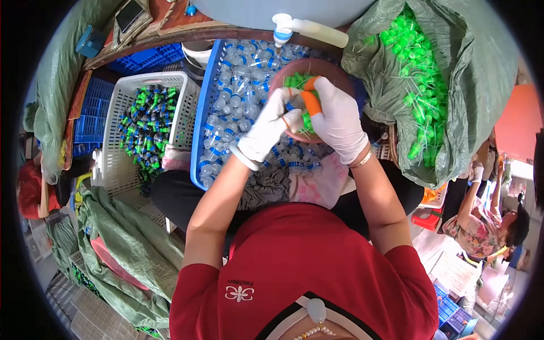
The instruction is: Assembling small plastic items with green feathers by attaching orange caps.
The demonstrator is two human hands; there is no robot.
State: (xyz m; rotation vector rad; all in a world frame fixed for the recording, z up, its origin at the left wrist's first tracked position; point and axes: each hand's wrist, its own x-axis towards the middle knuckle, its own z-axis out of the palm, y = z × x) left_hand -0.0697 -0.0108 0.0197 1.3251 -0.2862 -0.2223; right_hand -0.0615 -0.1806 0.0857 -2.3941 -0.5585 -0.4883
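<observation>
My left hand point(273, 122), in a white glove, is closed in a pinch over a reddish bowl. Between its fingers shows a small clear bottle with a blue band point(295, 102), mostly hidden. Close beside it is my right hand point(339, 119), gloved in white with orange covers on the thumb and a finger. Its fingers are bent together towards the bottle, and what they grip is hidden. Below both hands, the bowl point(276, 84) holds green caps with thin stems point(298, 80). The bowl rests on a blue crate point(199, 141) full of similar clear bottles point(229, 102).
At left, a white basket point(109, 122) holds dark bottles with green caps point(148, 119). At right, a grey-green sack point(459, 107) spills more green stemmed caps point(422, 96). A white spout point(314, 31) juts out above the bowl. Other people sit at both far sides.
</observation>
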